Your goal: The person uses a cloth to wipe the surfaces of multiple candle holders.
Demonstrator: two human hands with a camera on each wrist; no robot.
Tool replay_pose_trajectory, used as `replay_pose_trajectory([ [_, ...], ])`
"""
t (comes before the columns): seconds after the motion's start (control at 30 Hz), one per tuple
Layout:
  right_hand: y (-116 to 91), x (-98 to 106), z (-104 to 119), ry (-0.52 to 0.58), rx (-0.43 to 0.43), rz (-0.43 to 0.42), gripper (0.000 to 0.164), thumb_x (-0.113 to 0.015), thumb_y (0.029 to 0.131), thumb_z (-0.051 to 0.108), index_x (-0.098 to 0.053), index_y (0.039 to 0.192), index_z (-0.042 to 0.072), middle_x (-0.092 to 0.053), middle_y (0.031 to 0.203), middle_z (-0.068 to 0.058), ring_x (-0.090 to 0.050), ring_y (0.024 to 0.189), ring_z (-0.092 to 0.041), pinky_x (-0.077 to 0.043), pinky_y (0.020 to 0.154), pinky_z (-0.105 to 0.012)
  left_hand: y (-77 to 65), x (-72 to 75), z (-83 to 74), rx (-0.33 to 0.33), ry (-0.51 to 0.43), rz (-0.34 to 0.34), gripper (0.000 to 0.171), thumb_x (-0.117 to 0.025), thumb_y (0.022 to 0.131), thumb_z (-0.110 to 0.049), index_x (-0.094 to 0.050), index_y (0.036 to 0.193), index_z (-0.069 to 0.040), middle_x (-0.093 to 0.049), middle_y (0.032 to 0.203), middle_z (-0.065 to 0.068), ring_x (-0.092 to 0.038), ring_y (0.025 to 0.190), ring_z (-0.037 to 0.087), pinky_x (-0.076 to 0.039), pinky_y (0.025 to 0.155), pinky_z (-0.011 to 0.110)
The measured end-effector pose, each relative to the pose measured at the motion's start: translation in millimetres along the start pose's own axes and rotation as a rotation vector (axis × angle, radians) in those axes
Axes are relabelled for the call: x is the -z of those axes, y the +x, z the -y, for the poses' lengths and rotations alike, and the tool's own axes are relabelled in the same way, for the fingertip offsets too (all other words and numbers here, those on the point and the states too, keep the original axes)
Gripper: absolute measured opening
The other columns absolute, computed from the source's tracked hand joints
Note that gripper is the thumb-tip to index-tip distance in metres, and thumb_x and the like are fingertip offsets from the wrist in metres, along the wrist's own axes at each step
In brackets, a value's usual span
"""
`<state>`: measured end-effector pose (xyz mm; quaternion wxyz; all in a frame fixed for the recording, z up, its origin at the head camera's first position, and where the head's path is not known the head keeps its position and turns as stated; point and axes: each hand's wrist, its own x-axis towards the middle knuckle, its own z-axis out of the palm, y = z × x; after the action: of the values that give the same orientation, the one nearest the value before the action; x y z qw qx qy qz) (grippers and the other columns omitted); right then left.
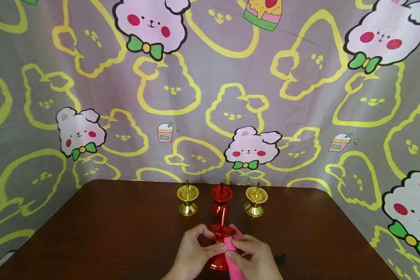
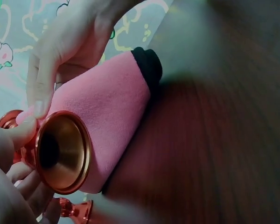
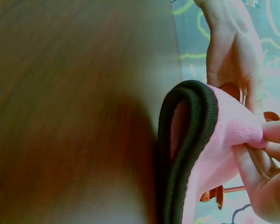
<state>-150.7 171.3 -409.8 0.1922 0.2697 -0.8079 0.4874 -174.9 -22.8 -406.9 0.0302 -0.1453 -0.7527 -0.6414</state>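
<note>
My left hand (image 1: 191,249) grips a shiny red candle holder (image 1: 218,263) by its stem, its dish and thin spike upward, near the table's front edge. In the left wrist view the hollow, gold-toned underside of its flared base (image 2: 73,163) faces the camera. My right hand (image 1: 257,257) pinches a folded pink cloth (image 1: 233,269) between thumb and fingers, right at the stem under the dish. The cloth hangs down from there, and its dark bound edge (image 3: 203,112) shows in the right wrist view. The left thumb meets the cloth at the stem.
Three more candle holders stand in a row toward the back of the brown table (image 1: 126,225): a gold one (image 1: 188,210) at left, a red one (image 1: 217,210) in the middle and another gold one (image 1: 254,210) at right. A patterned curtain (image 1: 196,124) hangs behind.
</note>
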Motion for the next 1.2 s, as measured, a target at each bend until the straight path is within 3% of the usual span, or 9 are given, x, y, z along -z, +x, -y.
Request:
replay_pose_trajectory([
  [0.17, 4.1, 10.0, -0.6, 0.123, -0.218, 0.033, 0.025, -0.076, 0.088, 0.004, -0.073, 0.109, -0.009, -0.068, 0.090, -0.006, -0.059, 0.078, -0.004, -0.054, 0.065, -0.025, 0.0, 5.9, 2.2, -0.091, -0.038, 0.051, 0.021, -0.077, 0.089, -0.015, -0.072, 0.105, -0.001, -0.071, 0.099, 0.005, -0.063, 0.093, 0.013, -0.051, 0.080, 0.026],
  [0.27, 6.9, 15.9, -2.6, 0.225, -0.284, 0.069, 0.026, -0.073, 0.089, 0.005, -0.072, 0.112, -0.008, -0.068, 0.093, -0.007, -0.059, 0.078, -0.006, -0.054, 0.064, -0.026, 0.6, 11.5, 3.1, -0.139, -0.089, 0.085, 0.022, -0.072, 0.091, -0.006, -0.071, 0.111, 0.004, -0.071, 0.104, 0.013, -0.065, 0.097, 0.015, -0.053, 0.082, 0.027],
  [0.4, 8.3, 20.1, -6.8, 0.310, -0.285, 0.134, 0.026, -0.070, 0.093, 0.009, -0.071, 0.115, -0.004, -0.069, 0.100, -0.012, -0.062, 0.083, -0.010, -0.055, 0.068, -0.028, 1.8, 18.1, 2.2, -0.068, -0.182, 0.135, 0.025, -0.076, 0.087, -0.004, -0.070, 0.109, 0.006, -0.071, 0.107, 0.017, -0.067, 0.096, 0.015, -0.054, 0.082, 0.027],
  [0.5, 7.7, 20.7, -10.3, 0.323, -0.257, 0.162, 0.023, -0.070, 0.094, 0.010, -0.073, 0.113, -0.002, -0.069, 0.098, -0.011, -0.061, 0.083, -0.010, -0.055, 0.069, -0.027, 2.3, 21.1, 1.8, 0.005, -0.257, 0.212, 0.027, -0.075, 0.088, -0.005, -0.067, 0.110, 0.009, -0.069, 0.108, 0.018, -0.068, 0.094, 0.015, -0.054, 0.079, 0.026],
  [0.6, 6.7, 19.9, -12.7, 0.336, -0.208, 0.172, 0.022, -0.069, 0.094, 0.009, -0.073, 0.112, -0.004, -0.069, 0.095, -0.008, -0.060, 0.082, -0.009, -0.054, 0.067, -0.027, 2.0, 22.1, 1.9, 0.030, -0.294, 0.306, 0.029, -0.071, 0.092, -0.006, -0.064, 0.114, 0.012, -0.069, 0.110, 0.016, -0.066, 0.095, 0.013, -0.053, 0.080, 0.026],
  [0.7, 6.2, 18.2, -14.0, 0.344, -0.148, 0.163, 0.021, -0.069, 0.093, 0.006, -0.073, 0.110, -0.006, -0.068, 0.091, -0.004, -0.058, 0.080, -0.007, -0.054, 0.063, -0.027, 1.4, 22.2, 2.4, 0.011, -0.314, 0.359, 0.031, -0.068, 0.094, -0.005, -0.062, 0.117, 0.016, -0.068, 0.114, 0.020, -0.066, 0.096, 0.011, -0.053, 0.081, 0.025],
  [1.0, 4.0, 10.9, -11.9, 0.296, -0.100, 0.079, 0.020, -0.070, 0.089, -0.004, -0.072, 0.107, -0.011, -0.068, 0.088, -0.005, -0.059, 0.076, -0.006, -0.054, 0.058, -0.027, 1.9, 17.7, 3.3, -0.059, -0.326, 0.336, 0.029, -0.065, 0.093, 0.005, -0.058, 0.116, 0.022, -0.064, 0.114, 0.031, -0.066, 0.094, 0.008, -0.054, 0.080, 0.024],
  [1.2, 2.4, 4.4, -4.2, 0.203, -0.167, 0.015, 0.023, -0.077, 0.085, 0.002, -0.074, 0.105, -0.009, -0.066, 0.085, -0.006, -0.057, 0.072, -0.005, -0.052, 0.056, -0.026, 1.8, 16.6, 2.2, -0.066, -0.181, 0.248, 0.021, -0.071, 0.090, 0.001, -0.069, 0.108, 0.011, -0.070, 0.107, 0.019, -0.064, 0.093, 0.009, -0.054, 0.076, 0.023],
])
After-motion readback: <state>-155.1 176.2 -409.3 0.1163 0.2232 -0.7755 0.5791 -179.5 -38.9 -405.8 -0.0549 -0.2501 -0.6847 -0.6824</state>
